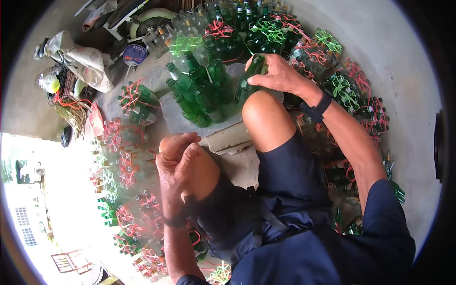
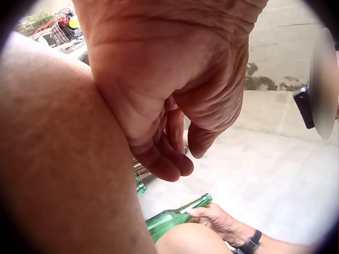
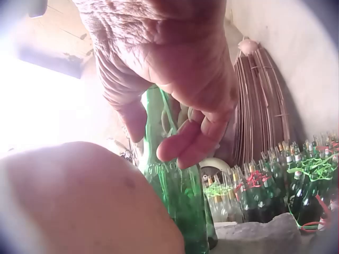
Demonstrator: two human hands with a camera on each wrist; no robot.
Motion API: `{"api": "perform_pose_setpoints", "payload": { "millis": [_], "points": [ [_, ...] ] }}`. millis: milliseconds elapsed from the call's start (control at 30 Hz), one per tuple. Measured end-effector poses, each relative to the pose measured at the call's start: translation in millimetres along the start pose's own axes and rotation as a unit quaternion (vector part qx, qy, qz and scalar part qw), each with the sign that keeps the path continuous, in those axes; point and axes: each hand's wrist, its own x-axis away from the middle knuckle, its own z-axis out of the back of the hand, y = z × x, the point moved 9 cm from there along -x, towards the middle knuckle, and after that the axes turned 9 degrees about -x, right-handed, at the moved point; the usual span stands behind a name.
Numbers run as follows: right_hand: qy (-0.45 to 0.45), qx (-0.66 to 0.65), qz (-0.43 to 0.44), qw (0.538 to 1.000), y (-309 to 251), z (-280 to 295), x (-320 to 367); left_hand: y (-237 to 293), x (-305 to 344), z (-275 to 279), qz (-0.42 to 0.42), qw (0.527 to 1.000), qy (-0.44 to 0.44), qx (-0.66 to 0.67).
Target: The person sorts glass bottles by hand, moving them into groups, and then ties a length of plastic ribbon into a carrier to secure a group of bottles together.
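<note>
My right hand (image 1: 280, 75) grips a green glass bottle (image 1: 247, 85) near its neck, beside the right knee. The right wrist view shows the thumb on one side of this bottle (image 3: 180, 201) and curled fingers on the other. A cluster of upright green bottles (image 1: 202, 97) stands just left of it on a grey slab (image 1: 173, 121). My left hand (image 1: 178, 159) rests by the left knee, its fingers loosely bent and holding nothing; the left wrist view shows the same hand (image 2: 169, 79) with nothing in its fingers.
Bundles of bottles tied with red and green cord (image 1: 339, 90) line the wall at the right and back. More tied bundles (image 1: 126, 166) stand at the left. A blue fan (image 1: 135, 55) and a white bag (image 1: 83, 59) lie at the upper left.
</note>
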Motion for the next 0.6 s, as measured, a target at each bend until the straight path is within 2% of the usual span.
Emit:
{"api": "perform_pose_setpoints", "payload": {
  "millis": [167, 233, 267, 367, 600],
  "points": [
    [-0.04, 0.029, 0.057, 0.997, 9.0, -33.8, -13.0, -1.2, -0.6, -2.6, -0.008, 1.0, -0.003, 0.014],
    [-0.074, 0.069, -0.002, 0.995, 29.3, -47.4, -18.7, -2.7, 0.0, -5.0, 0.005, 0.999, -0.01, 0.039],
    [-0.059, 0.06, 0.022, 0.996, 29.0, -47.1, -19.4, -4.0, 0.4, -4.9, 0.007, 0.999, -0.008, 0.04],
    [-0.102, 0.061, -0.005, 0.993, 32.1, -58.9, -23.7, -8.6, 1.8, -5.2, 0.017, 0.999, -0.012, 0.047],
    [-0.116, 0.051, 0.012, 0.992, 45.6, -77.6, -30.2, -11.9, 1.5, -4.6, 0.027, 0.998, -0.017, 0.056]
  ]
}}
